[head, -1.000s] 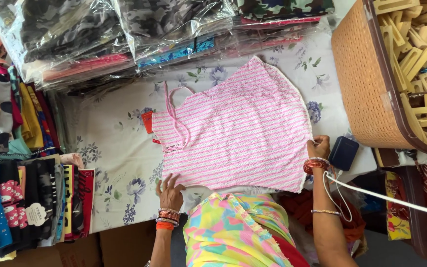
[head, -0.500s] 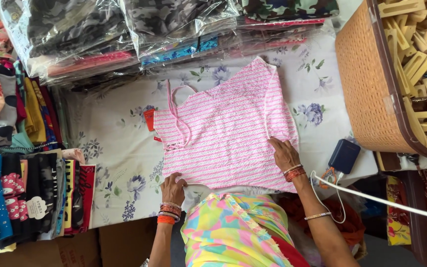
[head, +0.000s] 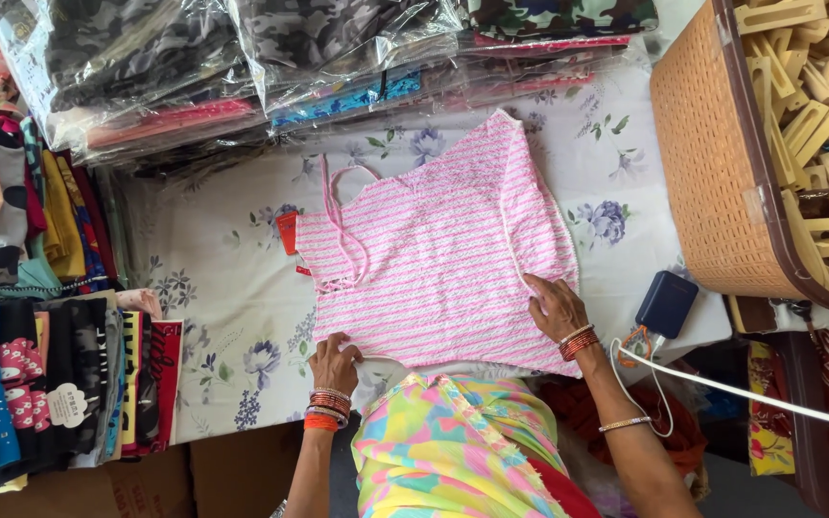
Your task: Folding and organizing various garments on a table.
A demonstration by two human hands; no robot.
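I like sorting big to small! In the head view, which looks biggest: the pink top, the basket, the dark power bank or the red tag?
1. Pink top
2. Basket, though the frame edge cuts it off, so this is unsure
3. Power bank
4. Red tag

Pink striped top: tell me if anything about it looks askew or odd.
The pink striped top lies slanted across the floral sheet, its thin straps looped loosely over the front. The hem beneath the left hand and right hand looks uneven. No damage shows.
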